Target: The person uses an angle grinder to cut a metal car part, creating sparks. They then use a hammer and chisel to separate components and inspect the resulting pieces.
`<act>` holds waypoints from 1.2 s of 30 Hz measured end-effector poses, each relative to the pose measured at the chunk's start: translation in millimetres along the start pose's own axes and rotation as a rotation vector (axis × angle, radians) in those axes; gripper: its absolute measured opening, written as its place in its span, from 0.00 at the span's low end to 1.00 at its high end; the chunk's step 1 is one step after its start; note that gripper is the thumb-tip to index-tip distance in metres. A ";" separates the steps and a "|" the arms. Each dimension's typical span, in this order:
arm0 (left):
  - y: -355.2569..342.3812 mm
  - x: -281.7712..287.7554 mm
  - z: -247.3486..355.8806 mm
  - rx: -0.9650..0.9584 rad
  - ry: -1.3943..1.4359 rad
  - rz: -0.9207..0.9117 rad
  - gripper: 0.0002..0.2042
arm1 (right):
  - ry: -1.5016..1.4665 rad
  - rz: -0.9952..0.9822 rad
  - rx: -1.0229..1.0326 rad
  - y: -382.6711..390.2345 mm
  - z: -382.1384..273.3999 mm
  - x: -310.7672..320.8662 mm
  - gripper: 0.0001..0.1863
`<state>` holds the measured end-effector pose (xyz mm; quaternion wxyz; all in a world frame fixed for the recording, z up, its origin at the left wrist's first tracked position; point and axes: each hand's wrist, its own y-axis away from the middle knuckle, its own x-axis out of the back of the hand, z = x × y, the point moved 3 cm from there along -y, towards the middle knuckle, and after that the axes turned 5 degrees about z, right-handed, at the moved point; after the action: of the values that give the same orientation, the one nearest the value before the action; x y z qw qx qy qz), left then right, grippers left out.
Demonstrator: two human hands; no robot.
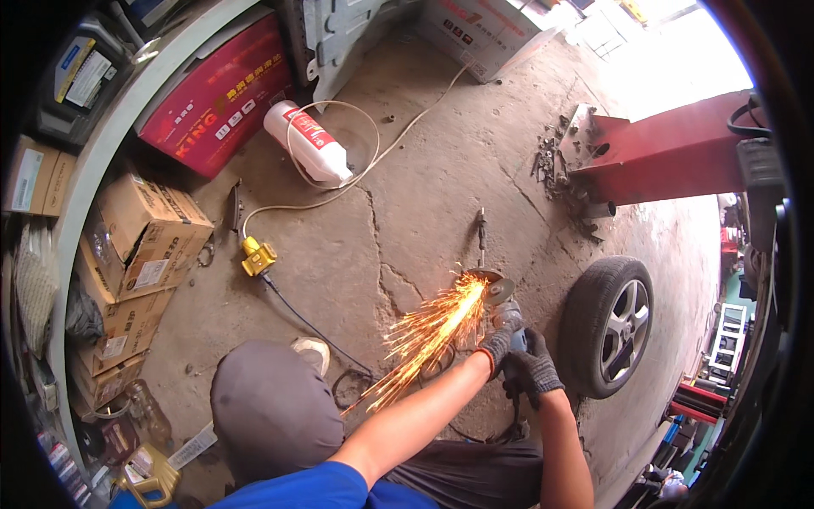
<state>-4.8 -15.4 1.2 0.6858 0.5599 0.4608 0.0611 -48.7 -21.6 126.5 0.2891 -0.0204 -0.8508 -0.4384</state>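
Orange sparks (449, 321) spray near the knee (275, 403). Left hand (497, 349) and right hand (534, 367) clamp the grinder (510, 315); I'd hold it steady, legs aside.

conc. flr (449, 153), dusty, brn-gry, cracks (374, 229) nr ctr | gry shelving unit (78, 191) along L side | R: red steel post (670, 157), base plate (580, 131) on flr | brt daylight (682, 64) upper R, blown out

- Strong white glare blows out the upper right.
- The floor (322, 254) is evenly lit mid-picture, paler toward the right.
- Sparks (441, 322), brightest near the grinder (509, 316), smear into orange-yellow streaks.
- The lower left is dimmer.
- Fisheye distortion curves the shelf (83, 182); black fills all 4 corners.
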 end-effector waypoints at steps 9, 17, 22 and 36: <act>-9.8 3.5 -14.3 0.001 -0.113 0.089 0.24 | -0.070 -0.007 0.041 4.0 9.1 9.9 0.40; -3.2 -12.9 -20.1 -0.016 -0.075 -0.038 0.15 | -0.334 -0.096 -0.035 29.3 6.2 23.5 0.40; 11.5 -12.4 -16.0 0.078 -0.001 -0.039 0.15 | -0.331 -0.123 -0.075 36.1 -7.8 17.9 0.40; 2.9 -9.1 -5.6 0.072 0.112 -0.093 0.15 | -0.359 -0.088 0.003 32.5 -17.8 4.1 0.42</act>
<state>-12.6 -15.8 9.0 0.6407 0.5577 0.5258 0.0436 -34.3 -16.0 160.4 0.1133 -0.0608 -0.8895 -0.4384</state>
